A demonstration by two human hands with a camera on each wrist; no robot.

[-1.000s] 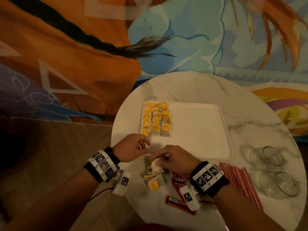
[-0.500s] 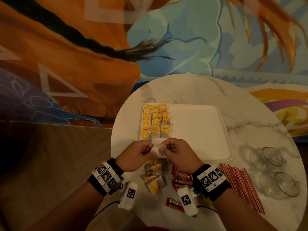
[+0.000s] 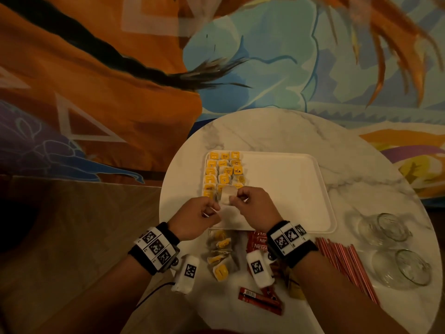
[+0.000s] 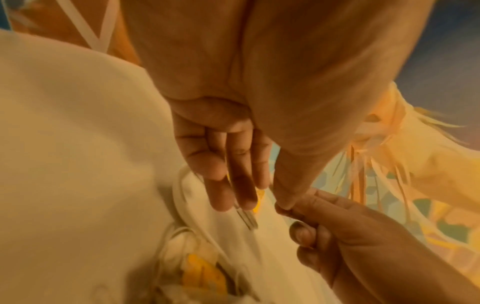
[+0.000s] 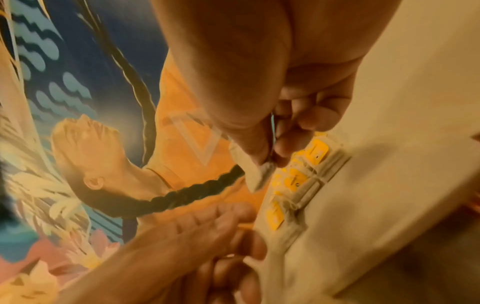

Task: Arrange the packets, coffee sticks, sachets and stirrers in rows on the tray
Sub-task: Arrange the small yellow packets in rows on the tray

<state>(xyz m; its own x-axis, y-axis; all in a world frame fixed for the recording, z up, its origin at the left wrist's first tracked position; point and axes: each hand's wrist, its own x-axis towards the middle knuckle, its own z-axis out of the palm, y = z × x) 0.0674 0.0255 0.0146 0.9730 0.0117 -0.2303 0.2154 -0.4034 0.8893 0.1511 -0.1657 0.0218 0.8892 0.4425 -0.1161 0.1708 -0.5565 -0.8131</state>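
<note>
A white tray (image 3: 289, 189) lies on the round marble table. Rows of yellow-tagged tea bags (image 3: 224, 172) fill its left side. Over the tray's near left part, both hands hold one pale tea bag (image 3: 227, 195) just in front of those rows. My right hand (image 3: 240, 198) pinches the bag (image 5: 257, 174) between thumb and fingertips (image 5: 270, 158). My left hand (image 3: 207, 210) has its fingers curled and pinches the bag's left edge or string; its thumb tip (image 4: 283, 201) meets the right hand's fingers. The bag's tag is hidden.
Loose tea bags (image 3: 220, 254) lie in a pile on the table in front of the tray. Red coffee sticks (image 3: 258, 242) are beside them, and one more (image 3: 260, 300) is nearer me. Red stirrers (image 3: 344, 261) and two glass mugs (image 3: 385, 227) stand at the right.
Both hands rose from the loose pile with one tea bag. They carried it forward over the tray's near left part, up to the rows.
</note>
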